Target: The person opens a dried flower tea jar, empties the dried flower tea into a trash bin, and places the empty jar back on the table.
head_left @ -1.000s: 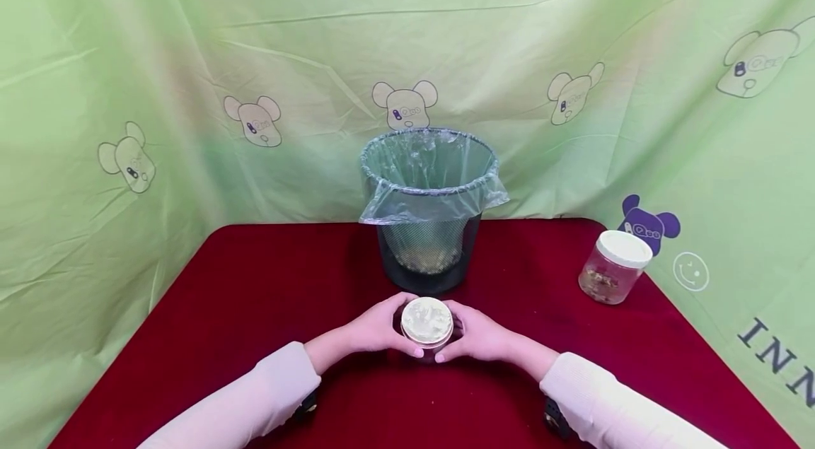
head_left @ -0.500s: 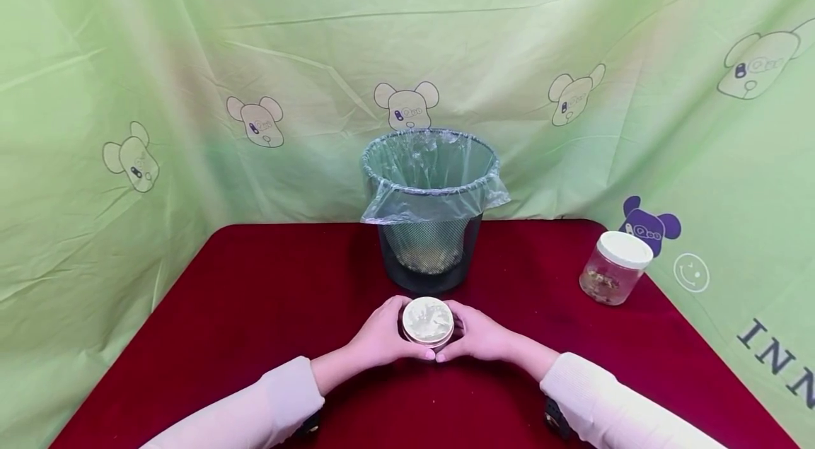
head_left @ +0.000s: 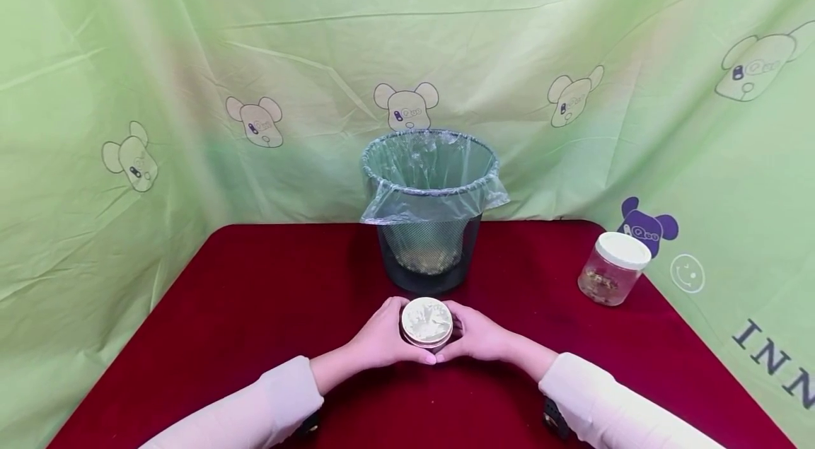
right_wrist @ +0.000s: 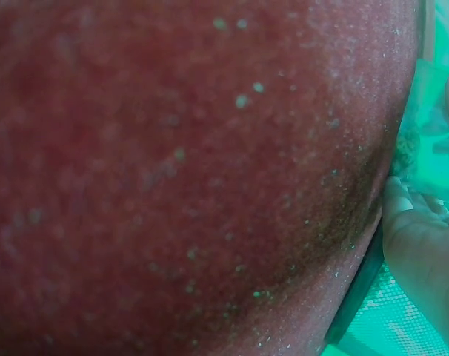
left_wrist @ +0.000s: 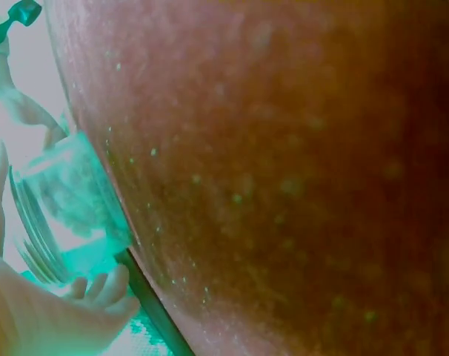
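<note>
In the head view, the left hand (head_left: 382, 339) has brought its thumb to meet that of the right hand (head_left: 477, 334); both grip the jar (head_left: 427, 320), unmoved well inside the counter's (head_left: 267, 279) side edges, apparently more securely. The left wrist view shows it standing on the counter; the right, fingers beside its base.

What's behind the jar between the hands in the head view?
The bin, lined with a clear bag, stands beyond it. The jar hides the table directly behind it.

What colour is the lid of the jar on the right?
The lid is white, clearest in the head view.
</note>
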The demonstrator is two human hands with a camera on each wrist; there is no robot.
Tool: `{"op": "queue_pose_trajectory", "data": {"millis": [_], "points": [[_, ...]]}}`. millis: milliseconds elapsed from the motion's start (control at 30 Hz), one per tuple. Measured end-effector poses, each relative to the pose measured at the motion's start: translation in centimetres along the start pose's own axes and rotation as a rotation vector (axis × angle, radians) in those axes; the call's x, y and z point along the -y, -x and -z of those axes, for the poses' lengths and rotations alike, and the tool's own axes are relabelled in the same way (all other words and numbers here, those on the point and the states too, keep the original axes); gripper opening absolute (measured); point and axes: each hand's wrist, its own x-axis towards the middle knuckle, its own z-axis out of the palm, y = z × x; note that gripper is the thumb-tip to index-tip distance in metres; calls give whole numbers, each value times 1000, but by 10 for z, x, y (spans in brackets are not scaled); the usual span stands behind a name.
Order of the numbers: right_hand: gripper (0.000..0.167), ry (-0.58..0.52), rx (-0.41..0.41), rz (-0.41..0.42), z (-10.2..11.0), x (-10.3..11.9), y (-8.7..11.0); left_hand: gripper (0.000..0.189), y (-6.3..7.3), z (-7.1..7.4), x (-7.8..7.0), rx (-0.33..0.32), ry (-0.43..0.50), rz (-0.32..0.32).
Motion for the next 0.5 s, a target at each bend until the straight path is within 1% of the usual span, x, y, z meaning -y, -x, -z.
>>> {"op": "queue_pose_trajectory", "data": {"millis": [67, 167, 267, 367, 500], "points": [[74, -3, -3, -1, 0, 0, 0, 91, -2, 2, 2, 35, 15, -17], [74, -6, -4, -4, 0, 0, 0, 90, -8, 9, 6, 104, 68, -54], [73, -1, -5, -3, 0, 1, 0, 89, -15, 16, 11, 201, 160, -78], [72, 10, -8, 3, 0, 1, 1, 88, -23, 21, 16, 301, 241, -89], [74, 17, -5, 10, 0, 2, 2, 85, -31, 24, 23, 412, 317, -95]]}}
